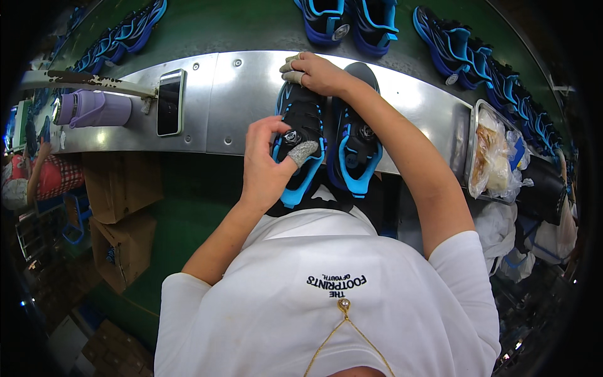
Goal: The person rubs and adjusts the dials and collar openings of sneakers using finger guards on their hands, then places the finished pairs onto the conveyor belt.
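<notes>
Two black sneakers with bright blue trim lie side by side at the metal table edge, heels toward me. My left hand is closed on the left sneaker, its fingers by the round dial and its thumb, in a grey finger cover, at the collar. Over that shoe's toe my right hand is bent, pale covers on its fingertips, gripping the front. The right sneaker lies untouched under my right forearm, which hides part of it.
A phone and a lilac bottle lie left on the metal ledge. At right stands a metal tray with plastic-bagged items. More sneakers line the green belt beyond. Cardboard boxes stand below left; another person sits far left.
</notes>
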`<state>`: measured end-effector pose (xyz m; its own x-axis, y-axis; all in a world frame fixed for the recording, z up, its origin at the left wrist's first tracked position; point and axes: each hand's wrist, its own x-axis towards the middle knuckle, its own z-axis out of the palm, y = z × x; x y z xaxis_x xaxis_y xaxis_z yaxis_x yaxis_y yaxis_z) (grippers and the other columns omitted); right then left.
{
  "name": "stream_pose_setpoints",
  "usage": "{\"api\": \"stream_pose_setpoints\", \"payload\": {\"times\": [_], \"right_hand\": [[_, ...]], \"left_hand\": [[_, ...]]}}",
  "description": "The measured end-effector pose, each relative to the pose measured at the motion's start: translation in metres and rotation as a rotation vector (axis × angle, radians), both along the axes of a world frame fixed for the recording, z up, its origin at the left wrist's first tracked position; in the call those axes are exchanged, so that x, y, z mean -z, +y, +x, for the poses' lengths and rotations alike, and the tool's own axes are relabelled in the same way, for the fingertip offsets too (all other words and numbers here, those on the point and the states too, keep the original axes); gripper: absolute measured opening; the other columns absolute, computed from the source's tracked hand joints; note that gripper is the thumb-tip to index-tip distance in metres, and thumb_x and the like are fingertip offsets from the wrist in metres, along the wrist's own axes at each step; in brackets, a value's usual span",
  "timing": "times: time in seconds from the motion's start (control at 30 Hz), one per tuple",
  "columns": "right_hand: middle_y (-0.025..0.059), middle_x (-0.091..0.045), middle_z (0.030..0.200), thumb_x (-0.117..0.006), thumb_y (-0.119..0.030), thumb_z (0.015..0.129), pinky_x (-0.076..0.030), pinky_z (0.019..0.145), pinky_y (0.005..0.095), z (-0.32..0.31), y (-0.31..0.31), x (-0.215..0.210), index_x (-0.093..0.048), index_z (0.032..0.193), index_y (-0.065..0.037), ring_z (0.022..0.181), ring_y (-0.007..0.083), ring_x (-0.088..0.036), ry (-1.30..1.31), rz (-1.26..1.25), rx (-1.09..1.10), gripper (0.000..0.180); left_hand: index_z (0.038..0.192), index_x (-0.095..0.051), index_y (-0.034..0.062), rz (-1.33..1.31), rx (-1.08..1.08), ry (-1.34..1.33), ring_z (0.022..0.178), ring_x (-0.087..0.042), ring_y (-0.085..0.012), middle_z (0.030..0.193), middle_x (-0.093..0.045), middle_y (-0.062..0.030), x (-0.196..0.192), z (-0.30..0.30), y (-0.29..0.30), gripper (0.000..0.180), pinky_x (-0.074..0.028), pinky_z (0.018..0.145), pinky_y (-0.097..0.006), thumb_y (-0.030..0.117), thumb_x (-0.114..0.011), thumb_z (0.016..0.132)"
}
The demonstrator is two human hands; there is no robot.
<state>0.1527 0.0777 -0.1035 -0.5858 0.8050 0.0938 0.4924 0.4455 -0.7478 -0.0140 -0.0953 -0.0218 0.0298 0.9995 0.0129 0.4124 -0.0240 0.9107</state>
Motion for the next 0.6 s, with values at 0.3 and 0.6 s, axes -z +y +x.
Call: {"api": "stream_pose_setpoints", "payload": {"times": [0.3,0.6], "right_hand": [[0.0137,-0.063,0.117,-0.058,-0.027,0.09,-0.042,0.101,0.0374,-0.001,-0.003,-0.009,-0.069,0.112,-0.01,0.116,0.0317,-0.052,-0.032,-0.044,-0.004,0.03],[0.0128,-0.063,0.118,-0.057,-0.027,0.091,-0.041,0.101,0.0371,-0.003,-0.004,0.001,-0.069,0.112,-0.01,0.116,0.0312,-0.052,-0.014,-0.046,0.002,0.029]], "left_hand": [[0.096,-0.066,0.0089,0.279,0.601,0.428,0.134,-0.032,-0.0394,0.126,-0.051,-0.0146,-0.011,-0.007,0.023,0.027,-0.025,0.108,-0.051,0.004,-0.06,0.07],[0.104,-0.063,0.0051,0.376,0.365,0.44,0.136,-0.031,-0.0403,0.127,-0.05,-0.0164,-0.024,-0.003,-0.002,0.03,-0.025,0.109,-0.05,0.005,-0.063,0.075]]}}
